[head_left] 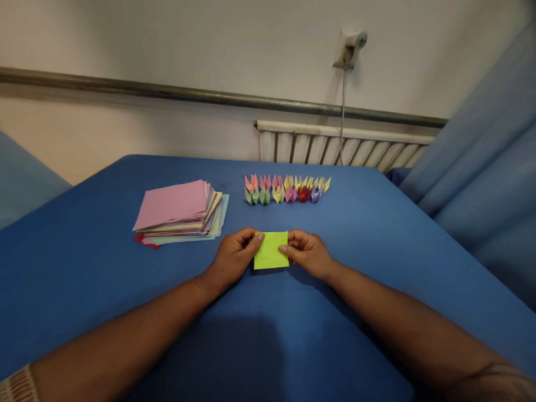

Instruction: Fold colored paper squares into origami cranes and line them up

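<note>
A small lime-green paper (pixel 271 250), folded into a rectangle, lies on the blue table (pixel 377 268) in front of me. My left hand (pixel 234 255) pinches its upper left edge with thumb and fingers. My right hand (pixel 307 254) pinches its right edge the same way. Both hands rest on the table surface, one on each side of the paper.
A stack of coloured paper sheets (pixel 180 212), pink on top, lies to the left behind my hands. Two rows of several small folded paper figures (pixel 287 190) stand further back. A radiator (pixel 335 145) and a rail (pixel 167 92) run along the wall behind the table.
</note>
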`<state>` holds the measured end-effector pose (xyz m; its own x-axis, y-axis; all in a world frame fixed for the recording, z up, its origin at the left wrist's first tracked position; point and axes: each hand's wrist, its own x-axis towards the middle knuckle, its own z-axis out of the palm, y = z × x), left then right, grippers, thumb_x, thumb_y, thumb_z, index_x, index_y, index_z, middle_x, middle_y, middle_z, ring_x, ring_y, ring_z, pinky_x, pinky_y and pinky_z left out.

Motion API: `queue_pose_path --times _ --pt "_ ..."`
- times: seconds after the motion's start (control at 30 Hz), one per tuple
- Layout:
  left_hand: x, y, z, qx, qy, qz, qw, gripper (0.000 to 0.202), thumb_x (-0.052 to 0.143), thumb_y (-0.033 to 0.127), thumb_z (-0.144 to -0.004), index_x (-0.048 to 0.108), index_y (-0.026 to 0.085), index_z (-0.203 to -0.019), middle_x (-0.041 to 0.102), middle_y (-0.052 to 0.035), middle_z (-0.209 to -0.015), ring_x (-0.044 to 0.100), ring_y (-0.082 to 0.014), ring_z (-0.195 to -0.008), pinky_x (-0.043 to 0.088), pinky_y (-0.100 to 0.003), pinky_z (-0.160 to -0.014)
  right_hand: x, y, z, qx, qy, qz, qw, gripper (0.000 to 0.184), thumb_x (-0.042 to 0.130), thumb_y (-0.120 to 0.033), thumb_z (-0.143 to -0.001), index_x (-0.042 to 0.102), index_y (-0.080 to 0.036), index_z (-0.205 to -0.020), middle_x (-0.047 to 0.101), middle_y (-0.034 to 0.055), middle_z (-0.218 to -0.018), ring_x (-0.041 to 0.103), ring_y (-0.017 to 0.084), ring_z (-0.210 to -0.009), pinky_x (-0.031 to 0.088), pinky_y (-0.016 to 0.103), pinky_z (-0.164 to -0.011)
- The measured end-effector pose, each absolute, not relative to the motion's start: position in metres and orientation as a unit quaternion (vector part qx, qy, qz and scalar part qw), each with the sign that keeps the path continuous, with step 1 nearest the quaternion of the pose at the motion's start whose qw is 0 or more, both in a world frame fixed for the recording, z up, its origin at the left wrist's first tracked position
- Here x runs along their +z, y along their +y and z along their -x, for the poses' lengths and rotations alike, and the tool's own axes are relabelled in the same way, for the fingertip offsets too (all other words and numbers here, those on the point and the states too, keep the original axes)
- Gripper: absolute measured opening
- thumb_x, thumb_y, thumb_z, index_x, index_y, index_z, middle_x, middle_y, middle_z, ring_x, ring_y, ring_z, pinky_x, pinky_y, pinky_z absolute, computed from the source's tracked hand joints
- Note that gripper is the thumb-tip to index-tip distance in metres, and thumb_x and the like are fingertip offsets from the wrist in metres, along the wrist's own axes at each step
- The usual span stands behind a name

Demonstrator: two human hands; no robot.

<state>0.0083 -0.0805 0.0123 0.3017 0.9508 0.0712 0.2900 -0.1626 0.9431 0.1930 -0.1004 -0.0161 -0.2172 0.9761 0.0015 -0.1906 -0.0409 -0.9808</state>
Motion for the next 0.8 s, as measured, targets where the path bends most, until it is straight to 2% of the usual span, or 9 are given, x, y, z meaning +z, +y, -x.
queue_pose_path --times 0.1,0.23,0.3,0.4,0.5,0.57,0.67,0.73,0.8 --pt "0.008 -0.079 -0.008 0.373 0.470 -0.670 0.437 0.033 0.057 0.047 -0.081 0.062 0.016 -0.075 0.054 0.0028 -0.063 0.046 -0.0104 -0.057 0.037 -0.020 -0.050 -0.019 -0.100 -0.192 0.621 -0.494 0.384 0.472 0.034 0.080 -0.037 -0.061 0.060 -0.019 -0.082 0.067 -0.0025 -0.069 0.058 0.009 -0.056 0.043 0.020 -0.050" --pt "0.004 -0.077 -0.009 0.376 0.461 -0.662 0.456 0.032 0.059 0.047 -0.080 0.063 0.015 -0.079 0.057 0.0011 -0.067 0.050 -0.0114 -0.060 0.042 -0.021 -0.053 -0.024 -0.098 -0.194 0.628 -0.500 0.395 0.447 0.036 0.078 -0.035 -0.064 0.059 -0.019 -0.089 0.069 -0.0007 -0.072 0.062 0.011 -0.057 0.042 0.019 -0.046" --pt "0.003 -0.077 -0.009 0.382 0.439 -0.649 0.490 0.033 0.062 0.044 -0.078 0.063 0.015 -0.095 0.062 -0.0004 -0.074 0.055 -0.0131 -0.066 0.047 -0.023 -0.059 -0.026 -0.097 -0.195 0.618 -0.495 0.405 0.457 0.035 0.077 -0.035 -0.066 0.058 -0.019 -0.090 0.068 -0.0006 -0.072 0.062 0.011 -0.055 0.042 0.019 -0.045" --pt "0.003 -0.077 -0.009 0.385 0.420 -0.659 0.491 0.055 0.063 0.035 -0.078 0.050 0.018 -0.129 0.060 0.0015 -0.079 0.057 -0.0113 -0.069 0.048 -0.023 -0.065 -0.028 -0.093 -0.196 0.597 -0.480 0.416 0.491 0.035 0.077 -0.035 -0.065 0.058 -0.019 -0.089 0.068 -0.0011 -0.072 0.060 0.010 -0.053 0.045 0.020 -0.047" --pt "0.003 -0.078 -0.007 0.373 0.415 -0.697 0.450 0.065 0.061 0.031 -0.080 0.039 0.024 -0.141 0.060 0.0022 -0.084 0.054 -0.0089 -0.067 0.047 -0.021 -0.066 -0.028 -0.090 -0.197 0.580 -0.471 0.422 0.513 0.035 0.077 -0.036 -0.064 0.058 -0.019 -0.089 0.067 -0.0017 -0.071 0.058 0.009 -0.054 0.047 0.021 -0.049" --pt "0.003 -0.078 -0.005 0.358 0.407 -0.727 0.421 0.053 0.058 0.031 -0.082 0.049 0.024 -0.134 0.063 -0.0005 -0.094 0.058 -0.0111 -0.074 0.048 -0.023 -0.072 -0.028 -0.088 -0.197 0.570 -0.469 0.425 0.524 0.035 0.076 -0.036 -0.065 0.058 -0.019 -0.090 0.066 -0.0023 -0.070 0.057 0.009 -0.054 0.047 0.021 -0.049" --pt "0.006 -0.079 -0.005 0.322 0.392 -0.774 0.380 0.029 0.053 0.031 -0.086 0.069 0.022 -0.108 0.067 -0.0036 -0.097 0.061 -0.0162 -0.086 0.047 -0.027 -0.082 -0.028 -0.087 -0.198 0.563 -0.461 0.429 0.535 0.035 0.075 -0.035 -0.065 0.057 -0.020 -0.091 0.065 -0.0034 -0.068 0.055 0.008 -0.053 0.046 0.021 -0.049" --pt "0.008 -0.080 -0.005 0.312 0.388 -0.787 0.365 0.025 0.051 0.030 -0.086 0.071 0.022 -0.099 0.068 -0.0040 -0.095 0.061 -0.0171 -0.087 0.047 -0.028 -0.083 -0.027 -0.087 -0.198 0.560 -0.459 0.432 0.538 0.036 0.074 -0.034 -0.066 0.057 -0.020 -0.094 0.062 -0.0048 -0.065 0.054 0.008 -0.051 0.046 0.021 -0.049" --pt "0.010 -0.080 -0.005 0.325 0.388 -0.784 0.359 0.025 0.052 0.029 -0.086 0.071 0.022 -0.100 0.068 -0.0042 -0.097 0.061 -0.0170 -0.087 0.047 -0.029 -0.083 -0.026 -0.088 -0.198 0.550 -0.463 0.433 0.544 0.041 0.072 -0.032 -0.068 0.056 -0.020 -0.103 0.059 -0.0071 -0.061 0.053 0.008 -0.049 0.045 0.021 -0.049"
